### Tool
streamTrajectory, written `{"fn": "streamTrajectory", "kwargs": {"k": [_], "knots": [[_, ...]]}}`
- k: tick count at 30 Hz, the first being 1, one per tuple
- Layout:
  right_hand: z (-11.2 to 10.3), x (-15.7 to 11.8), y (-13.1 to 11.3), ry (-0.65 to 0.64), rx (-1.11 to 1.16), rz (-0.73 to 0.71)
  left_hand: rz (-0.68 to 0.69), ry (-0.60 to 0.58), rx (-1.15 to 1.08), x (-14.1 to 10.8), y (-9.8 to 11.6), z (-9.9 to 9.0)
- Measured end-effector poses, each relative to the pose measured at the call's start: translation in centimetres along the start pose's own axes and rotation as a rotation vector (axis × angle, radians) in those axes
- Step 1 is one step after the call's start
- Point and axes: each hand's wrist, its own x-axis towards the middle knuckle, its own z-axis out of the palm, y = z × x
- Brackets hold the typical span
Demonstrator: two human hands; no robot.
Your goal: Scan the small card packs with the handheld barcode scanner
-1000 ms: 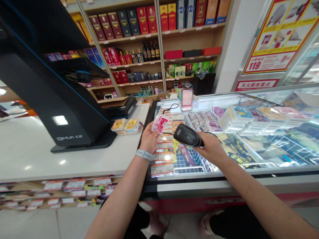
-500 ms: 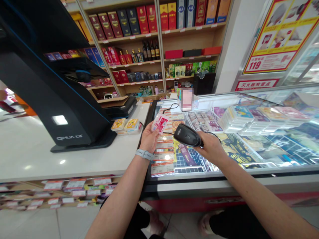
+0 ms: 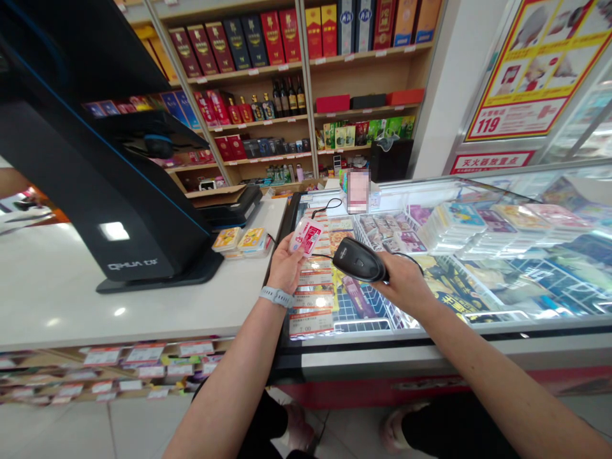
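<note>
My left hand [image 3: 285,269] holds up a small pink-and-white packet [image 3: 306,237] between fingers and thumb, above the freezer's near corner. A grey smartwatch [image 3: 277,297] sits on that wrist. My right hand [image 3: 402,284] grips a black handheld barcode scanner [image 3: 358,260], its nose pointing left towards the packet and a short gap from it. A thin black cable [image 3: 406,255] runs from the scanner across the freezer glass.
A black checkout terminal [image 3: 100,185] stands on the white counter [image 3: 62,299], with yellow packaged goods [image 3: 239,241] beside it. A glass-topped freezer [image 3: 502,255] holds stacked packets. Shelves of boxed liquor [image 3: 239,64] fill the back. A person's forearm [image 3: 12,182] shows at far left.
Another person's forearm has come into view at far left beyond the terminal. My hands, the packet and the scanner have barely moved.
</note>
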Motion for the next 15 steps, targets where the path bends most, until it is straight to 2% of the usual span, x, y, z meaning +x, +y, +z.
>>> {"fn": "streamTrajectory", "kwargs": {"k": [15], "knots": [[0.21, -0.17, 0.13, 0.012, 0.034, 0.001, -0.003, -0.005, 0.002, 0.03, 0.03, -0.09]]}}
